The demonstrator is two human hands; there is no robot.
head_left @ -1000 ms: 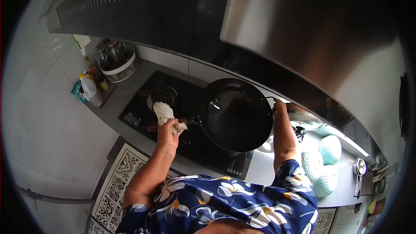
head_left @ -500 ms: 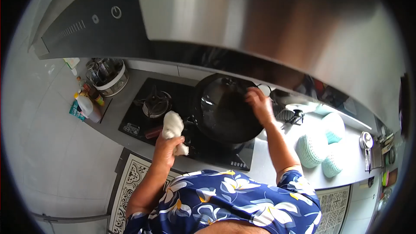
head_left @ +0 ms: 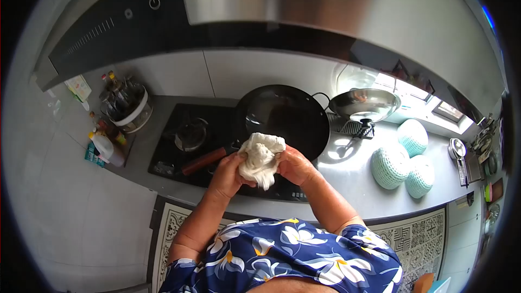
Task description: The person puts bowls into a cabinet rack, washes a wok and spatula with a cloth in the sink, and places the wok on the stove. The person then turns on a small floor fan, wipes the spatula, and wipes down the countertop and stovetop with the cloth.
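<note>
A crumpled white cloth is held up between my two hands, in front of the near edge of a large black wok. My left hand grips the cloth's left side, and my right hand has its right side. The wok rests on the right part of the black stove. Its wooden handle points to the lower left, and its wire loop handle is at the upper right. Part of the wok's near rim is hidden behind the cloth and hands.
The range hood hangs low over the stove. At the left are a round bottle rack and a white jug. On the right stand a shiny metal lid, several mint woven covers and a small scale-like item.
My right hand has left the wok's far right side and come back to the cloth. My left hand has brought the cloth rightward to the middle. The view has shifted.
</note>
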